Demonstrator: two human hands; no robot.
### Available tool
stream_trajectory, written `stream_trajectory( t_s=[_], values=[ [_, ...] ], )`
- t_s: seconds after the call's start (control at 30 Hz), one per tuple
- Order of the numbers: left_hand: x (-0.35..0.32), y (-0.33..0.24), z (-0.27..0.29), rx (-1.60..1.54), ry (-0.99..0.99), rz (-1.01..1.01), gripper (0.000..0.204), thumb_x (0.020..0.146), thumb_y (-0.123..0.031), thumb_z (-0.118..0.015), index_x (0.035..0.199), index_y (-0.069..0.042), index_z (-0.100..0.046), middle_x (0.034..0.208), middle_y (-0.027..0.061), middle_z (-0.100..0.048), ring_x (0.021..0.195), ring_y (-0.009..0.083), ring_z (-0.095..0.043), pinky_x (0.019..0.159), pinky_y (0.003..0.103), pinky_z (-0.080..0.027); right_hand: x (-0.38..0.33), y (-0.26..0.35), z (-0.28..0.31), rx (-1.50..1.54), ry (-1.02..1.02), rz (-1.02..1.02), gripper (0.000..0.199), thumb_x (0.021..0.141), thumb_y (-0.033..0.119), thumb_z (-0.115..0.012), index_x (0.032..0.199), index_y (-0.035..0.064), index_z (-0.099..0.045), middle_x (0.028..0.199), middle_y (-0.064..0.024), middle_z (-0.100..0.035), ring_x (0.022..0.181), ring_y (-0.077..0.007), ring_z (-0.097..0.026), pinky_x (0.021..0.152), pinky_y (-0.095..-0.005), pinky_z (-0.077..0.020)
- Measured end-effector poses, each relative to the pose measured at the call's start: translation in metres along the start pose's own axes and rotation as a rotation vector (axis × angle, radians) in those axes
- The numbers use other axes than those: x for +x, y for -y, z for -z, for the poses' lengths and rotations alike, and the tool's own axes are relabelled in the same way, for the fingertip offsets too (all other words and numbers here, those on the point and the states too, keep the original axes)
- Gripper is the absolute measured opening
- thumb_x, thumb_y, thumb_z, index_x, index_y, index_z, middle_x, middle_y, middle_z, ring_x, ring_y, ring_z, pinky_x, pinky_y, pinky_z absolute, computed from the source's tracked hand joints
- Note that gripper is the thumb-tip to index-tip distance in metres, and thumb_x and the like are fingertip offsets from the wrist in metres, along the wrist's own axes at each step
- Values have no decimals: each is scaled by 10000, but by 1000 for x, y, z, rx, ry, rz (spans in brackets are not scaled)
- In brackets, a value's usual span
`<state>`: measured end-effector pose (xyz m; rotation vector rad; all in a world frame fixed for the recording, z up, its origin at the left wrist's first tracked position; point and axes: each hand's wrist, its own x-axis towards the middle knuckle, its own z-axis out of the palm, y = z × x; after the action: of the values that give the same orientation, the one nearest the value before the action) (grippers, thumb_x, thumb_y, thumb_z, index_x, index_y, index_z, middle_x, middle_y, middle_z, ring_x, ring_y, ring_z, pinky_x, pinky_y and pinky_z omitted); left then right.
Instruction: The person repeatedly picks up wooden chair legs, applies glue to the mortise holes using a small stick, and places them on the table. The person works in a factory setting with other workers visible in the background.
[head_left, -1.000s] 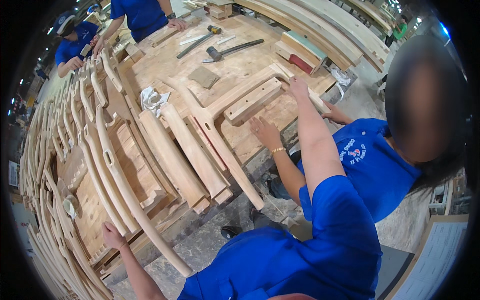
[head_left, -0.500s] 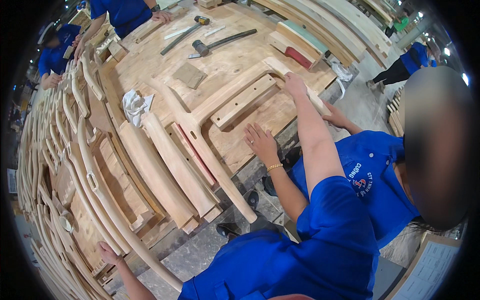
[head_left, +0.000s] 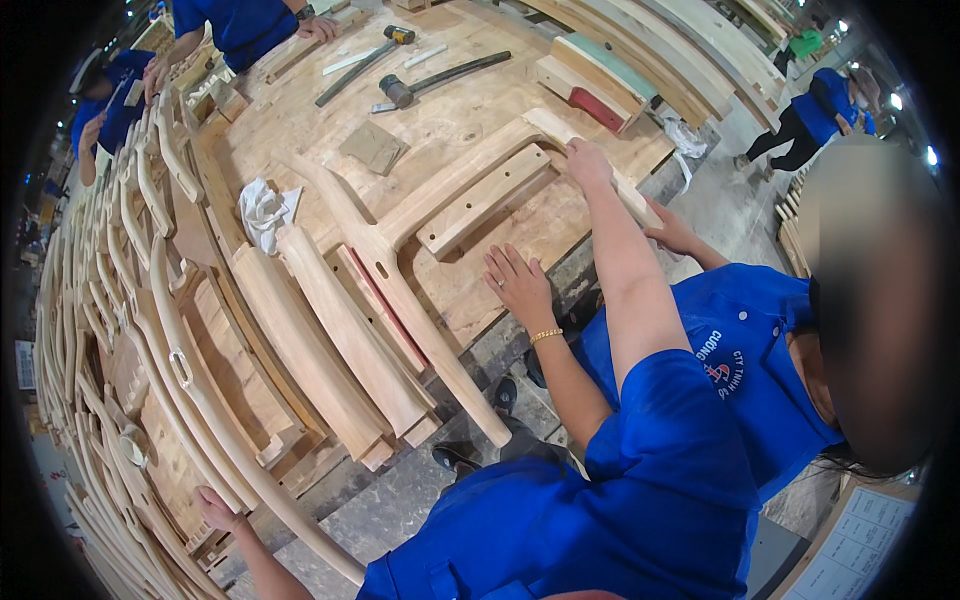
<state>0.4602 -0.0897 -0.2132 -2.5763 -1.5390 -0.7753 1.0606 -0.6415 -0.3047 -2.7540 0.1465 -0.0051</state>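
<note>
My right hand [head_left: 590, 166] is closed over the far right rail of a pale wooden chair frame [head_left: 455, 185] lying on the workbench. At the lower left, my left hand [head_left: 214, 508] has its fingers curled at the lower end of a curved wooden rail [head_left: 190, 440]; its fingertips are partly hidden. Beside me on the right, a co-worker's hand [head_left: 520, 285] with a bracelet lies flat at the bench edge, inside the frame's bend. That co-worker's other hand [head_left: 675, 228] holds the frame's right end. A drilled wooden block [head_left: 485, 200] sits within the frame.
Two hammers [head_left: 397, 92] [head_left: 398, 36], a brown sanding sheet [head_left: 374, 148] and a white cloth [head_left: 266, 212] lie on the workbench [head_left: 290, 120]. Thick wooden legs [head_left: 310, 350] stand left of the frame; many curved parts [head_left: 75, 290] crowd the left. Other people work at the far side.
My hands and the chair frame keep their places, with the view shifting slightly. A co-worker's hand at the far left has moved. A person in the right background has changed stance.
</note>
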Motion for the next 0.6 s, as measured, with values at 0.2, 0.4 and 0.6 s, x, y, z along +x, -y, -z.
stream_trajectory(
  t_s=[0.2, 0.4, 0.6],
  values=[
    [1, 3, -1, -6, 4, 23, 419, 912, -399, -331, 718, -58, -478, 660, 176, -504, 613, 360, -475, 589, 461, -361, -8, -7, 2, -16, -51, 6, 283, 887, 290, -434, 1065, 166, -617, 1048, -134, -635, 988, -310, -601, 822, -448, -472],
    [2, 9, -3, -8, -6, 2, 427, 911, -413, -336, 718, -60, -480, 669, 176, -518, 614, 364, -487, 584, 462, -363, -23, -10, 2, 4, -81, -42, 263, 879, 274, -444, 1026, 164, -632, 1028, -131, -639, 975, -308, -605, 808, -436, -479],
    [2, 12, -6, 5, -16, -26, 451, 916, -434, -335, 710, -59, -479, 656, 177, -505, 606, 362, -486, 573, 461, -362, -30, -15, 11, -37, -118, -63, 236, 866, 282, -496, 1035, 184, -628, 1057, -125, -614, 981, -317, -587, 817, -432, -470]
  ],
)
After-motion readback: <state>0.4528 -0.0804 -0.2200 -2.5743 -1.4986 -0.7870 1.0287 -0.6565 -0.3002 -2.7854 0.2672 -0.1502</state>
